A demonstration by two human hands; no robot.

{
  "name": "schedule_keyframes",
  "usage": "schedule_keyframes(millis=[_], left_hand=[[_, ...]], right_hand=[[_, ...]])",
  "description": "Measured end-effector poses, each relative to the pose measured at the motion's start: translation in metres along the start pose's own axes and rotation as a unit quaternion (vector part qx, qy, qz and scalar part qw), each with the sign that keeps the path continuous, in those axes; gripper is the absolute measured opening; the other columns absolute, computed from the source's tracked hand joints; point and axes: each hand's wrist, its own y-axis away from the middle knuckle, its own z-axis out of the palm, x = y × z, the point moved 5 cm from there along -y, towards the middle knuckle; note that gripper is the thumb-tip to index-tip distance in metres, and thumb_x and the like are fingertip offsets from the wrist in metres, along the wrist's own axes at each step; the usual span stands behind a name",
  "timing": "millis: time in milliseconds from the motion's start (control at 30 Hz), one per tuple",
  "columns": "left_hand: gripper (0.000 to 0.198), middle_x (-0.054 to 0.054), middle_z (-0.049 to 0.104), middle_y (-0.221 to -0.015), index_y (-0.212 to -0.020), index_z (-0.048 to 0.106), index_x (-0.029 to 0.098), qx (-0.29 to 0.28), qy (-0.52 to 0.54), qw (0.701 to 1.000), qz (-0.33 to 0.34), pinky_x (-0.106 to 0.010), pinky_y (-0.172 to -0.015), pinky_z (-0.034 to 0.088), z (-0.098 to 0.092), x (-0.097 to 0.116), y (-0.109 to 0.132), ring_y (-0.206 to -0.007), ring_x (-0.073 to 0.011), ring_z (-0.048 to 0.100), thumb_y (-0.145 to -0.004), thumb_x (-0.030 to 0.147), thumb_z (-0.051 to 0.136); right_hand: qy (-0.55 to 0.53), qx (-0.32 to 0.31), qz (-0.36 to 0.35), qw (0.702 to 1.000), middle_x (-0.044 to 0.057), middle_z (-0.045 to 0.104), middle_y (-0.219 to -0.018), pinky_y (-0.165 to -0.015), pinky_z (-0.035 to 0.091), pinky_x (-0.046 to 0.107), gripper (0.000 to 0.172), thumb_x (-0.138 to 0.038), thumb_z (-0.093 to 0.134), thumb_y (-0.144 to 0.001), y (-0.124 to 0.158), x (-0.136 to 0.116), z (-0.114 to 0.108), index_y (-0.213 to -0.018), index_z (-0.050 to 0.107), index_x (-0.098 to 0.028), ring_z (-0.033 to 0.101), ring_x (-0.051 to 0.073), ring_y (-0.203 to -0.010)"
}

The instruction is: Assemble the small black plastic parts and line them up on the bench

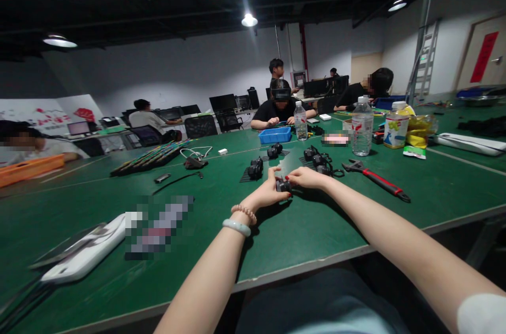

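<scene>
Near the middle of the green table [221, 228], my left hand [269, 190] is closed around a small black part [283, 185], thumb and fingers on either side of it. My right hand [306, 178] touches the same part from the right, its fingers pinched at the edge; what lies between those fingertips is too small to tell. Just beyond my hands sit similar black parts, one [255, 169] at the left and one [274, 151] farther back. More black parts [312, 156] with a cable loop lie behind my right hand.
A red and black wrench [377, 180] lies at the right. Bottles [361, 128] and a blue tray [274, 135] stand farther back. A white power strip [89, 252] and a blurred flat item [162, 226] are at the left. A person [280, 107] sits across the table.
</scene>
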Motion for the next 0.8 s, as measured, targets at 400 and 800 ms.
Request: schedule_keyframes(millis=[400, 800], left_hand=[[0.073, -0.005, 0.050, -0.089, -0.117, 0.012, 0.018, -0.001, 0.013, 1.000, -0.017, -0.027, -0.065, 0.044, 0.0014, 0.0016, 0.0013, -0.072, -0.0130, 0.053, -0.062, 0.027, 0.059], [0.072, -0.003, 0.049, -0.086, -0.117, 0.015, 0.017, 0.005, -0.005, 1.000, -0.011, -0.029, -0.068, 0.042, 0.0015, 0.0046, 0.0006, -0.072, -0.0132, 0.051, -0.061, 0.026, 0.059]], right_hand=[[-0.067, 0.001, 0.004, 0.998, 0.002, 0.059, -0.072, -0.054, 0.036, 0.019, 0.023, -0.031, 0.040, -0.078, 0.0015, 0.0001, 0.0011, -0.082, 0.054, -0.013, 0.051, 0.009, -0.061], [-0.350, -0.037, 0.063, 0.934, 0.000, 0.055, -0.069, -0.063, 0.044, 0.023, 0.010, -0.024, 0.038, -0.079, -0.0001, 0.0064, 0.0077, -0.080, 0.044, -0.016, 0.055, 0.008, -0.062]])
